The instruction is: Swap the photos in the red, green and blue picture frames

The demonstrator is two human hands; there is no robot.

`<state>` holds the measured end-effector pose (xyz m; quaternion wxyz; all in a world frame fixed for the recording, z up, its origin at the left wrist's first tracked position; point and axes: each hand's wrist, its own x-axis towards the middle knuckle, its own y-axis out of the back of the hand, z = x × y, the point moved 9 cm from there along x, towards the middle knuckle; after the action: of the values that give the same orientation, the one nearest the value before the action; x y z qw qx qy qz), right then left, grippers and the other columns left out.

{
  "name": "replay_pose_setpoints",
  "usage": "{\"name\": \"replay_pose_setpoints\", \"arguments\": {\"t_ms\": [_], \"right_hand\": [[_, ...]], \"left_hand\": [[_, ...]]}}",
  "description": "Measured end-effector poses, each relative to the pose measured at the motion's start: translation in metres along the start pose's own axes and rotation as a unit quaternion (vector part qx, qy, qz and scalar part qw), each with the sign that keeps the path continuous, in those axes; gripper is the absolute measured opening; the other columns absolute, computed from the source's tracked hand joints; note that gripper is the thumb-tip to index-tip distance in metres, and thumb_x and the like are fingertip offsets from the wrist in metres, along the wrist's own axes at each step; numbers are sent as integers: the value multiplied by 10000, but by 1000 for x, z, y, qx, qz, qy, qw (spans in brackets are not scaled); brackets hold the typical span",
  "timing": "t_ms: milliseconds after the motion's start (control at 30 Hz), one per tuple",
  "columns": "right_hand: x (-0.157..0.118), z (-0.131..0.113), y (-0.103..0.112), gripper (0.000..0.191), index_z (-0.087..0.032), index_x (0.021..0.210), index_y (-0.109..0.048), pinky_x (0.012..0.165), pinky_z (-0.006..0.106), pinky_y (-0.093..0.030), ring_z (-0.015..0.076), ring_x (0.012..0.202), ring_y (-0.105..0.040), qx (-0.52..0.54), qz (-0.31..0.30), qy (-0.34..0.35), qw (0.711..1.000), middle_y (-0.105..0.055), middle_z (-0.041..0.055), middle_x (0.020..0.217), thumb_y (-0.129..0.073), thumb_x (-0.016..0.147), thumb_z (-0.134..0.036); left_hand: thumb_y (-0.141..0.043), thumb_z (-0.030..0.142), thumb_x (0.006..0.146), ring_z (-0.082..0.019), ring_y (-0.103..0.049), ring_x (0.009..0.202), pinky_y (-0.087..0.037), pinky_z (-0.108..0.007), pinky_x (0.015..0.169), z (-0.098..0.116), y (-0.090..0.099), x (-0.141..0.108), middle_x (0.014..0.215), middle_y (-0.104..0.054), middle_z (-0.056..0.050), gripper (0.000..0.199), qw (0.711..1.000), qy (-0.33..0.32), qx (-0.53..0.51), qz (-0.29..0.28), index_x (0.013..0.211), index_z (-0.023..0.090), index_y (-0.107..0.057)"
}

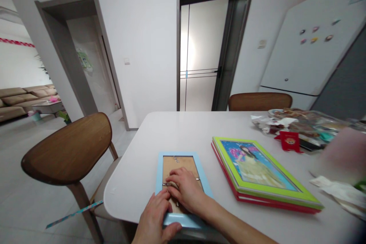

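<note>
A light-blue picture frame (159, 167) lies face down on the table, its brown backing board (168, 164) upward. Small metal clips sit along its inner edges, one at the far end (176, 159) and one on the left side (166, 184). My right hand (187, 190) reaches across the board, its bent thumb and fingers closed at the left clip, partly covering it. Around the near left corner of the frame, my left hand (154, 213) is closed, with its fingers over the left border and its thumb on the near border.
Right of the blue frame lies a stack of picture frames, a green one (257, 146) with a picture of a figure in a dress on top, red ones (238, 196) below. Beyond are a red packet (289, 141) and plastic bags (309, 122). Wooden chairs (70, 148) flank the white table (183, 129).
</note>
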<state>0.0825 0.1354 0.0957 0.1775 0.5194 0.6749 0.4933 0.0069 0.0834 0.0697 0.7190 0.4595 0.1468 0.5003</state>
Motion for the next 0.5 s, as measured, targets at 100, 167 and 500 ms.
{"name": "replay_pose_setpoints", "arguments": {"t_ms": [100,167,500], "right_hand": [[17,2,-11,162,-232,772,-648,720,296,-317,184,843,-471,-45,14,-31,998,-579,37,827,-493,746,-270],[23,4,-15,163,-206,761,-640,703,303,-318,194,833,-469,-53,21,-46,997,-575,53,828,-483,746,-246],[-5,53,25,230,-171,831,-638,778,253,-327,178,898,-466,-64,-14,-89,994,-573,67,922,-473,682,-111]], "left_hand": [[-568,355,696,-273,-416,1126,-339,-446,930,1,0,2,1150,-526,-137,200,1000,3,23,-12,778,175,-538],[-562,364,701,-281,-414,1129,-332,-465,931,1,-1,3,1153,-524,-146,217,999,5,39,-23,788,168,-536],[-642,279,607,-290,-398,1142,-327,-455,945,1,-6,1,1194,-488,-164,249,996,41,60,-43,789,154,-526]]}}
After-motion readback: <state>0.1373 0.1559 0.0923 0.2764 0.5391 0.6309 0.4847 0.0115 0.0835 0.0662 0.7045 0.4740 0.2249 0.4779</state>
